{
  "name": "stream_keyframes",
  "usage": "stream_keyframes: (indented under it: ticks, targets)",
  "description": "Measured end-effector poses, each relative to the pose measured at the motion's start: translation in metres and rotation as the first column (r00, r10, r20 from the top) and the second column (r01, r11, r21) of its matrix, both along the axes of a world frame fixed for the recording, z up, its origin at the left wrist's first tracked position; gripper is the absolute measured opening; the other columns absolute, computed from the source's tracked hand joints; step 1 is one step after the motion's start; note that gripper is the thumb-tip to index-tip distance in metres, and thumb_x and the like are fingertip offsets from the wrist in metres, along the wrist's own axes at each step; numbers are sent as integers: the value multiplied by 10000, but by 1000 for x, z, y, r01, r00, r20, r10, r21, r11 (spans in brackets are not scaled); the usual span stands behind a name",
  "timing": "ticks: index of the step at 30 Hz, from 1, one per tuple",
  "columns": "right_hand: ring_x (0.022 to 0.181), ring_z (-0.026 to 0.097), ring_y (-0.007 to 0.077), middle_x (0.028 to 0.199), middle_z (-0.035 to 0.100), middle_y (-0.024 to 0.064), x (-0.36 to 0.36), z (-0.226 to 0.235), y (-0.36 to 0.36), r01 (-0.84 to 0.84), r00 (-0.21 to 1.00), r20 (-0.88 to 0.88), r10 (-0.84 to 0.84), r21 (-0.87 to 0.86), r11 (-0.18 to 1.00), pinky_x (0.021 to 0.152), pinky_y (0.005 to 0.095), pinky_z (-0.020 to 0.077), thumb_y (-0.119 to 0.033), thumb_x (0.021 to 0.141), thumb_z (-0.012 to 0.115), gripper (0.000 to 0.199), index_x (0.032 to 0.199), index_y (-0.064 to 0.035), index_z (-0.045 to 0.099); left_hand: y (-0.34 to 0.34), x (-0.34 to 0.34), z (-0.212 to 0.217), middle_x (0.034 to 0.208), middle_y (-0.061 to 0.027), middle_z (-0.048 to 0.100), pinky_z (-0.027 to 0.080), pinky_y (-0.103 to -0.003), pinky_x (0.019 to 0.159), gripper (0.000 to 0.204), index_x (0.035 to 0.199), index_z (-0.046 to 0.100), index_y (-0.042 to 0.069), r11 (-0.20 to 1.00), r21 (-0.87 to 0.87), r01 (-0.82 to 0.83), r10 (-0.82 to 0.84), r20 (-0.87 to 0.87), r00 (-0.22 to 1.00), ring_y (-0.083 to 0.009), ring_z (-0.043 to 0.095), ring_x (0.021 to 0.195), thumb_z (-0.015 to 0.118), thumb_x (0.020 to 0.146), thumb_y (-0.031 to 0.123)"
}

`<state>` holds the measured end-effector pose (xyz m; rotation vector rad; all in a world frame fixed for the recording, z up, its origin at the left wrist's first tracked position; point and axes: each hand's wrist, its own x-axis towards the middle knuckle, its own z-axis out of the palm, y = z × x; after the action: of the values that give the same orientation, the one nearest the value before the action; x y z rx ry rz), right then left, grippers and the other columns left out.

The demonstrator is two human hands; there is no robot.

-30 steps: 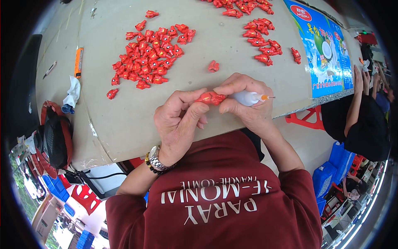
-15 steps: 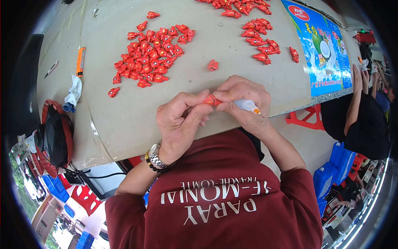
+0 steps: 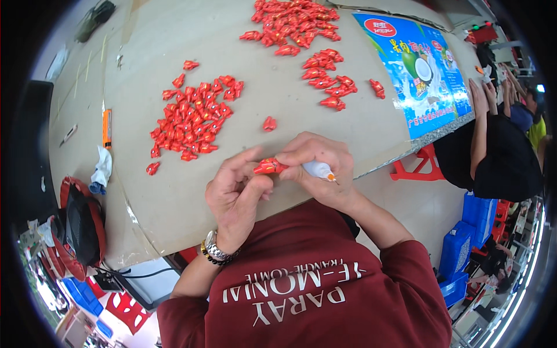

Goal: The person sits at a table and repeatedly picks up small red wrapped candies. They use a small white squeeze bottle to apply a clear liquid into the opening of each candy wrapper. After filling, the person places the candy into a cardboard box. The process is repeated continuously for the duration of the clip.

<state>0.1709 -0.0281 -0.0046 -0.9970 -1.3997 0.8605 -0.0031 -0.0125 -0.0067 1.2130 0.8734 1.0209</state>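
Note:
My right hand (image 3: 319,168) pinches a small red plastic piece (image 3: 267,166) with yellow and dark markings between thumb and forefinger. Tucked in the same hand is a white squeeze bottle (image 3: 318,170) with an orange needle tip pointing back toward me. My left hand (image 3: 235,194), with a watch at its wrist, is beside the piece, thumb and forefinger spread apart around its left end. A lone red part (image 3: 270,123) lies on the table just beyond my hands. A loose heap of red pieces (image 3: 191,119) is at the left.
More red pieces (image 3: 296,23) lie at the far side, with a smaller group (image 3: 328,78) nearer. A blue printed sheet (image 3: 415,69) covers the table's right part. At left are an orange box cutter (image 3: 107,129), a crumpled tissue (image 3: 102,165) and a black-and-red bag (image 3: 81,220). Another person's arm (image 3: 480,127) reaches in at right.
My left fingers have come apart from the red piece, which now stays in my right hand and shows more of its length. The view has shifted, so the tabletop things appear further left.

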Motion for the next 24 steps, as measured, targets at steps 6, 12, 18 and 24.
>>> stream_keyframes:
  ticks: [6,12,18,24]
  targets:
    - [768,596,109,848,645,72,49,16,-6,460,883,-6,-469,-184,869,671,226,465,-21,760,709,141,890,6,663,6,-12,12,739,-37,610,406,-200,493,314,1082,584,-37,997,78,17,-3,-178,984,-56,511,557,689,792,25]
    - [725,581,97,803,654,49,105,5,-3,685,657,481,-580,-59,727,658,228,452,-14,773,689,106,874,1,662,45,-25,29,744,-88,611,420,-326,668,164,866,659,13,731,670,131,404,-580,707,-230,531,721,704,709,7]
    - [706,573,117,804,651,68,110,9,0,700,605,569,-557,-47,712,645,245,444,-32,770,699,138,904,-18,672,93,-16,37,787,-73,627,401,-347,808,160,891,668,22,578,756,308,463,-614,639,-262,512,864,663,733,2]
    - [715,557,102,799,634,48,104,18,-8,704,639,513,-574,-89,704,643,248,442,-17,769,684,170,939,-29,676,124,0,38,804,-73,630,405,-381,806,157,899,677,42,584,674,452,405,-724,557,-300,512,915,680,760,114]
